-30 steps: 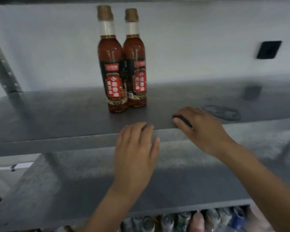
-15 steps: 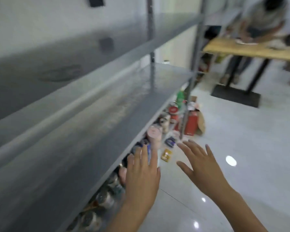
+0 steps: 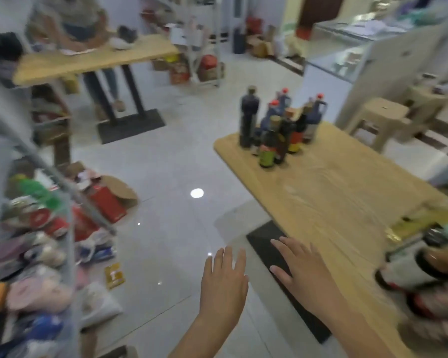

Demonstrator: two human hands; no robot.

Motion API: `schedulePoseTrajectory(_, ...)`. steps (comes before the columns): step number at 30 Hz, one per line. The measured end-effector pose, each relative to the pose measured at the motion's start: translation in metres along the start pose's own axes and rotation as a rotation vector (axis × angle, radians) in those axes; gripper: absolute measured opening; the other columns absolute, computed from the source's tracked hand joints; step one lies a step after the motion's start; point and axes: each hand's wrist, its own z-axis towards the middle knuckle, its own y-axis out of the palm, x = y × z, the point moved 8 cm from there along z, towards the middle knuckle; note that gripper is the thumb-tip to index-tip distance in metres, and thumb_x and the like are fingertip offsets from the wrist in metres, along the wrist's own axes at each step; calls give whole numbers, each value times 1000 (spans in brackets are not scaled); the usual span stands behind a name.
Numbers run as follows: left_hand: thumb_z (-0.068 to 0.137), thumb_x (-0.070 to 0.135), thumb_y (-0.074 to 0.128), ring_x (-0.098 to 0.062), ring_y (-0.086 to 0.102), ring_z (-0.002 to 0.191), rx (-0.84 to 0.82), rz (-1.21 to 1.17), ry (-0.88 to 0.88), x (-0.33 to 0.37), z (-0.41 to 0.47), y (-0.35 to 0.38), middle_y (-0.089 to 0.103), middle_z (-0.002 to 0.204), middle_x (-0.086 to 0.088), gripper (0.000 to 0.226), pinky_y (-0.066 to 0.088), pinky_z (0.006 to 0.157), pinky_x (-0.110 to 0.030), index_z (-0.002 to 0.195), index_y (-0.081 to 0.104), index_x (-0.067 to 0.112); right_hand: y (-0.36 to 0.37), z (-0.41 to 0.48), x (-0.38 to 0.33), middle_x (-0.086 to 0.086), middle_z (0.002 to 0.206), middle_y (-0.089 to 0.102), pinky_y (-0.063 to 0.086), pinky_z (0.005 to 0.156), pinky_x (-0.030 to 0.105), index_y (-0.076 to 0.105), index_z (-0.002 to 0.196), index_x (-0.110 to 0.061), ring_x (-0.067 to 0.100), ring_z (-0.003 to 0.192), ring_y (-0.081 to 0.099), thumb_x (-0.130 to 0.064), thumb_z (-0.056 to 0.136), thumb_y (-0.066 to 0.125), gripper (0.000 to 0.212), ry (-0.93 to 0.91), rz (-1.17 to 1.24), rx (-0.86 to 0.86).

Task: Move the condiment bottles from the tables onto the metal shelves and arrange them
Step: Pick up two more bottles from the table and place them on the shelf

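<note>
Several dark condiment bottles stand in a cluster at the far end of a wooden table on my right; some have red caps. My left hand hovers over the white floor with fingers straight, holding nothing. My right hand is spread flat above the table's near edge, also empty, well short of the bottles. The metal shelf frame with packed goods runs down the left edge, blurred.
A second wooden table stands at the back left with a person working at it. More blurred bottles and jars lie at the near right. Boxes and packets litter the floor by the shelf. A plastic stool stands beyond the table.
The view has swung right, away from the shelf with its two bottles, to the table with bottles. Both hands left the shelf edge and now hover empty in front of me.
</note>
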Motion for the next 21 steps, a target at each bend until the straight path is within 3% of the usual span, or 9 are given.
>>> schedulePoseTrajectory(2, 54, 34, 90, -28, 68, 95, -51, -19, 91, 37, 5, 10, 69, 106, -12, 67, 56, 80, -43, 113, 66, 14, -1, -26, 35, -9, 157, 15, 7, 117, 39, 13, 150, -30, 10, 145, 10, -49, 99, 30, 57, 119, 4, -12)
schedulePoseTrajectory(6, 87, 33, 65, -29, 49, 126, -135, -47, 302, 120, 4, 23, 50, 138, -13, 59, 38, 106, -43, 141, 43, 19, 7, -88, 104, -8, 155, 20, 11, 116, 38, 19, 147, -30, 11, 144, 15, -49, 98, 33, 54, 350, 76, -11)
schedulePoseTrajectory(9, 64, 36, 85, -26, 65, 103, -133, -63, 449, 177, 1, 35, 67, 113, -12, 68, 55, 85, -39, 125, 61, 15, 13, -143, 152, -5, 152, 29, 11, 115, 38, 29, 145, -27, 13, 142, 23, -46, 96, 41, 55, 510, 153, 55)
schedulePoseTrajectory(10, 69, 37, 81, -26, 63, 109, -147, -80, 487, 195, -1, 38, 65, 119, -11, 68, 53, 90, -40, 129, 57, 16, 15, -161, 165, -6, 152, 29, 11, 116, 39, 28, 145, -27, 13, 142, 23, -46, 95, 41, 55, 557, 157, 64)
schedulePoseTrajectory(12, 93, 39, 55, -25, 40, 133, -185, -87, 579, 231, -9, 41, 43, 144, -9, 61, 35, 109, -40, 146, 32, 19, 22, -194, 187, -8, 153, 25, 12, 117, 38, 24, 147, -29, 11, 142, 19, -48, 96, 39, 56, 627, 167, 69)
schedulePoseTrajectory(14, 99, 39, 40, -22, 27, 140, -204, -162, 641, 259, -15, 47, 29, 153, -5, 59, 24, 114, -35, 150, 16, 21, 29, -221, 205, -10, 154, 23, 13, 117, 35, 21, 147, -30, 10, 143, 16, -48, 96, 38, 57, 690, 213, 74)
schedulePoseTrajectory(21, 90, 42, 56, -17, 38, 131, -332, -267, 732, 328, -16, 62, 33, 149, 2, 76, 38, 104, -30, 150, 13, 22, 40, -293, 241, -11, 149, 33, 24, 112, 27, 30, 145, -28, 9, 137, 28, -42, 94, 48, 56, 901, 393, 205)
